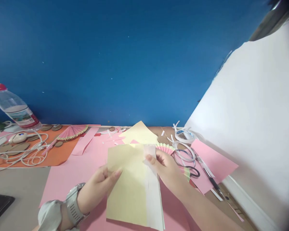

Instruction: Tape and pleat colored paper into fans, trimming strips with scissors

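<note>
A pale yellow sheet of paper (pixel 127 195) with a white strip (pixel 153 192) along its right side is held up in front of me. My left hand (pixel 106 179) pinches its left edge, thumb on the front face. At the upper right, my right hand (pixel 162 163) grips the white strip side, thumb in front and fingers behind. Loose layers show at the strip's lower right edge. Beneath lies a large pink sheet (pixel 60 183). Another yellow sheet (pixel 141 131) rests behind, its corner pointing at the wall.
To the left are a water bottle (pixel 21 112), a coiled white cable (pixel 36 154) and a pink pleated paper fan (pixel 72 132) on orange paper (pixel 60 157). On the right sit tape rolls (pixel 184 136), scissors (pixel 194 171), a pen (pixel 213 181) and pink paper (pixel 216 157). A blue wall (pixel 125 64) rises behind.
</note>
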Available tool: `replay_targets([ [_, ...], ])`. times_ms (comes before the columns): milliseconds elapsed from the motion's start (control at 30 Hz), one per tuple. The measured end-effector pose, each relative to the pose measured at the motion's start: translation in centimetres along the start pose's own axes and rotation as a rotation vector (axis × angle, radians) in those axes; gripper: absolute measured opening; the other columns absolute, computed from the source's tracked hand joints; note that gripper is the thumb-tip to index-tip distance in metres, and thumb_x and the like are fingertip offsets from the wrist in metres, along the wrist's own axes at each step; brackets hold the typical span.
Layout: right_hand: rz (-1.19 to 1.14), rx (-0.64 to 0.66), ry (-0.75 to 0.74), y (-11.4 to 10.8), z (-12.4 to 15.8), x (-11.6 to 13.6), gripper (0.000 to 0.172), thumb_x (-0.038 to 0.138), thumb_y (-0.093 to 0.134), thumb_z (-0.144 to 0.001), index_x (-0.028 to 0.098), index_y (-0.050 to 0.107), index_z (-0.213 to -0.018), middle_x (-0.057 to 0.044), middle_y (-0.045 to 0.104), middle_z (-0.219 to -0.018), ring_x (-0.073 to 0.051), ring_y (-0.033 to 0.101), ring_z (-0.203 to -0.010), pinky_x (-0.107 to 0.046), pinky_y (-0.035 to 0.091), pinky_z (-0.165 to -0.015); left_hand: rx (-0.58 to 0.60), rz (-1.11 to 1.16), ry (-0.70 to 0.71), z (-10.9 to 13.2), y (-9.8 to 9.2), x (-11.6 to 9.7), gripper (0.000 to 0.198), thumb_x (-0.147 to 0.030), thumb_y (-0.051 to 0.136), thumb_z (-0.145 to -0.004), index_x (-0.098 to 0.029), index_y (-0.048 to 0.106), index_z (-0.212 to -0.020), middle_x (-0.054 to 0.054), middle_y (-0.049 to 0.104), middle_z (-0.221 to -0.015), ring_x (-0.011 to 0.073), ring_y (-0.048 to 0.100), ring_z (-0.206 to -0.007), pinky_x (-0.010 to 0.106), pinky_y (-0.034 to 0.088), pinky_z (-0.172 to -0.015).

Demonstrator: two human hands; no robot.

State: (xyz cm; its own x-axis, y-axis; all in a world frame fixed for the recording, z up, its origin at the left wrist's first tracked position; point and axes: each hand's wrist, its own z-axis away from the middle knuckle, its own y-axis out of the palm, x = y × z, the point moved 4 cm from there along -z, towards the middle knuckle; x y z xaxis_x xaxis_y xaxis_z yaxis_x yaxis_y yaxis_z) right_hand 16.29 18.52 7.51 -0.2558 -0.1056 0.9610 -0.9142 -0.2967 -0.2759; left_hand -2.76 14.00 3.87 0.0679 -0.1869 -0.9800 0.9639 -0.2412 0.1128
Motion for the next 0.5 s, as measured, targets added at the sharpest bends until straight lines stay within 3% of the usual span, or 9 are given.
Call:
replay_targets([
  [133,0.080,-0.028,-0.012,0.0,0.0,-0.5,0.036,0.050,0.049,-0.088,0.018,0.049,-0.071,0.004,0.038,-0.063,-0.010,0.035,-0.057,-0.023,0.029,-0.051,-0.034,-0.003,-0.009,0.0,0.1,0.1,0.034,-0.048,0.063,-0.079,-0.017,0.071,-0.091,0.005,0.073,-0.074,0.0215,0.067,-0.064,0.026,0.053,-0.057],
  [267,0.113,-0.065,-0.029,-0.1,-0.5,-0.1,0.037,0.051,0.046,-0.089,0.020,0.046,-0.069,0.003,0.043,-0.066,-0.013,0.042,-0.062,-0.025,0.036,-0.056,-0.084,0.013,-0.023,-0.3,0.1,0.4,0.035,-0.049,0.067,-0.075,-0.017,0.070,-0.090,0.004,0.073,-0.074,0.0213,0.067,-0.063,0.028,0.054,-0.059],
  [367,0.061,-0.189,-0.084,-0.8,0.1,2.0,0.029,0.050,0.038,-0.093,0.024,0.050,-0.087,0.001,0.053,-0.083,-0.016,0.052,-0.078,-0.028,0.043,-0.069,-0.142,0.040,-0.043,-0.5,-0.5,1.0,0.035,-0.050,0.065,-0.077,-0.017,0.068,-0.087,0.003,0.071,-0.065,0.0200,0.066,-0.058,0.027,0.054,-0.057],
  [433,0.033,-0.268,-0.191,-1.6,1.9,4.0,0.029,0.048,0.034,-0.095,0.026,0.051,-0.086,-0.001,0.054,-0.084,-0.017,0.054,-0.079,-0.031,0.045,-0.073,-0.175,0.068,-0.054,-0.7,-1.0,1.4,0.035,-0.051,0.064,-0.078,-0.017,0.067,-0.087,0.003,0.071,-0.065,0.0198,0.066,-0.057,0.028,0.054,-0.057],
  [467,0.029,-0.199,-0.261,-1.6,3.2,4.8,0.032,0.049,0.034,-0.095,0.027,0.052,-0.080,-0.001,0.054,-0.077,-0.018,0.054,-0.076,-0.031,0.046,-0.070,-0.184,0.085,-0.059,-0.7,-1.3,1.6,0.036,-0.051,0.064,-0.078,-0.017,0.067,-0.088,0.003,0.071,-0.068,0.0199,0.066,-0.058,0.028,0.055,-0.057],
  [500,0.038,-0.044,-0.298,-1.3,4.8,5.3,0.034,0.051,0.035,-0.094,0.029,0.053,-0.075,-0.001,0.055,-0.072,-0.019,0.055,-0.074,-0.032,0.047,-0.068,-0.190,0.101,-0.067,-0.7,-1.5,1.8,0.036,-0.050,0.065,-0.077,-0.016,0.067,-0.089,0.004,0.072,-0.071,0.0200,0.066,-0.058,0.028,0.055,-0.056],
])
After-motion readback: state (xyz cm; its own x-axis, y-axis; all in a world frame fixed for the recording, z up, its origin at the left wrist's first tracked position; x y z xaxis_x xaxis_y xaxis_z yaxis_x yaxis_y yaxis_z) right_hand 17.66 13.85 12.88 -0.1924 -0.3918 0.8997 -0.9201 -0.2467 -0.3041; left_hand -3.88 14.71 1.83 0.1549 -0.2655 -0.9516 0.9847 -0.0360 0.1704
